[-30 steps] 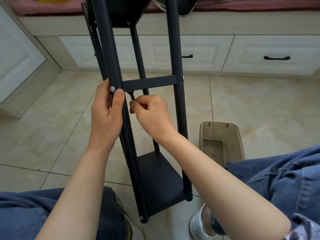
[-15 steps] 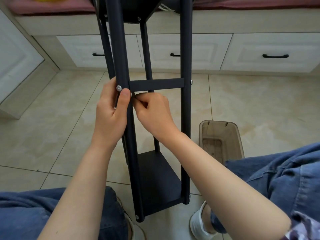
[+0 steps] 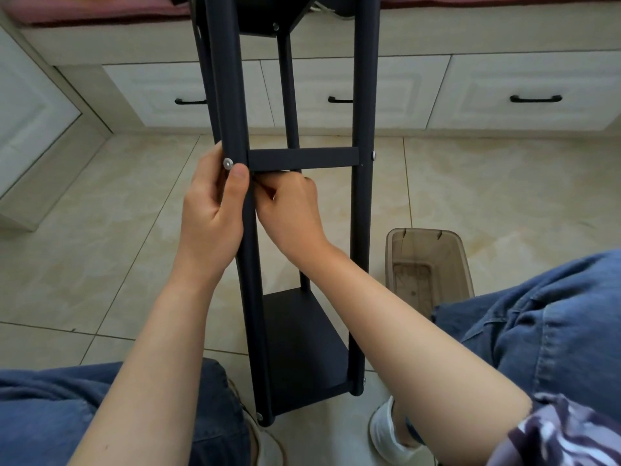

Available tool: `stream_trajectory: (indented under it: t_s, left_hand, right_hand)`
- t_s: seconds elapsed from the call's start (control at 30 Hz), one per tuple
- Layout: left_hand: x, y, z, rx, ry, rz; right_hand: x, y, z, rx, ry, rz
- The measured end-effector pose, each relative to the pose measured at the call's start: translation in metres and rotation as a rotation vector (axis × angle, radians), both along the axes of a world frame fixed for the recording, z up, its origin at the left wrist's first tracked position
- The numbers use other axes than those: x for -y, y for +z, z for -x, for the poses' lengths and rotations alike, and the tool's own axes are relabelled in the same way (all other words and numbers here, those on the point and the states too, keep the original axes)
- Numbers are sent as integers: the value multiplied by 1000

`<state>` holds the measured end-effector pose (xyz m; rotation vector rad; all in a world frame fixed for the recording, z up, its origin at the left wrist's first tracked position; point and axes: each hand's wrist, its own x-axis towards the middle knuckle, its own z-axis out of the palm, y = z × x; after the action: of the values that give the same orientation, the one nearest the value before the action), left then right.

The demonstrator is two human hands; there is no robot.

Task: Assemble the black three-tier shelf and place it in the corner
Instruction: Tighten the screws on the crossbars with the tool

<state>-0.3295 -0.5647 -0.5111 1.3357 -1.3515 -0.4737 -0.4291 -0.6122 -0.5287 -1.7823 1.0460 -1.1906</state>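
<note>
1. The shelf (image 3: pixel 365 95) stands on the floor (image 3: pixel 100 230) between the person's knees. It runs from 6 to 12 o'clock through mid-view and is in no corner yet.
2. The left hand (image 3: pixel 211 213), at 9 o'clock, has its grip clenched round the front post (image 3: pixel 250 297), thumb just under a screw (image 3: pixel 228 163).
3. The right hand (image 3: pixel 289 210) pinches what looks like a small key (image 3: pixel 263 187), mostly hidden, just below the crossbar (image 3: pixel 302 158).
4. The frame looks like stiff, light painted tube. One hand seems to steady it, but it is tall and narrow, so it probably tips easily.
5. The smooth posts may slide through a palm, so hold just under a crossbar or tier.
6. To carry it, take two posts at mid-height, not the crossbar alone.
7. A bin (image 3: pixel 430 243) sits near at 4 o'clock, so lift clear of it.
</note>
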Motion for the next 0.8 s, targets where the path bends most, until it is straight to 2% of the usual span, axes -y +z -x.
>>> stream_trajectory:
  t_s: [0.4, 0.8]
  left_hand:
    - [1, 0, -8, -2, 4, 19]
    - [-5, 0, -14, 16, 77, 16]
  right_hand:
    - [-1, -10, -27, 98, -80, -7]
    - [-8, -3, -12, -8, 126, -88]
